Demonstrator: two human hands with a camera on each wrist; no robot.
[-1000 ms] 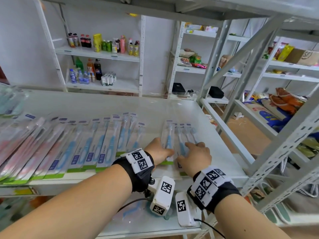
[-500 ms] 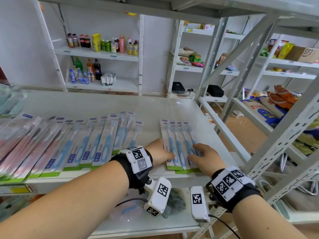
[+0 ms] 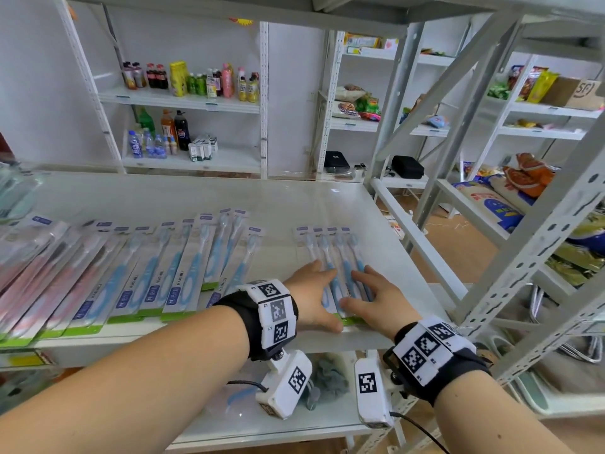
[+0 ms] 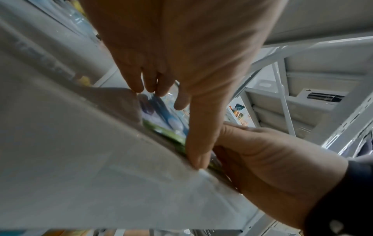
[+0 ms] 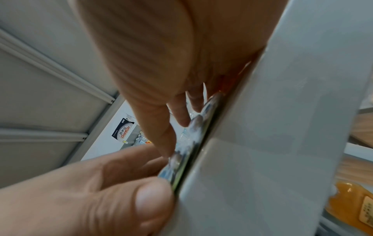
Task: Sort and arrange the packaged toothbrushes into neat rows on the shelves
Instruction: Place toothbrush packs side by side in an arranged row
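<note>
Several blue packaged toothbrushes [image 3: 330, 247] lie side by side at the right of the white shelf [image 3: 196, 198]. My left hand [image 3: 311, 290] rests flat on their left lower part, thumb at the shelf's front edge. My right hand [image 3: 373, 296] lies on their right lower part with fingers spread. A longer row of blue packs [image 3: 170, 273] and pink packs [image 3: 49, 273] fills the left. In the left wrist view, my left hand [image 4: 171, 63] has its fingers straight on the packs [image 4: 161, 118], with my right hand [image 4: 262, 156] beside it. The right wrist view shows my right hand [image 5: 157, 79] touching the packs [image 5: 185, 151].
A grey upright post [image 3: 402, 126] and a diagonal brace stand right of the shelf. Bare shelf lies behind the packs. A lower shelf holds a grey item [image 3: 327, 378]. Bottles [image 3: 196, 83] and snacks fill the racks behind and to the right.
The small group of blue packs went from a bunch to a side-by-side row. My right hand swung out to the right, then came back close to the left hand.
</note>
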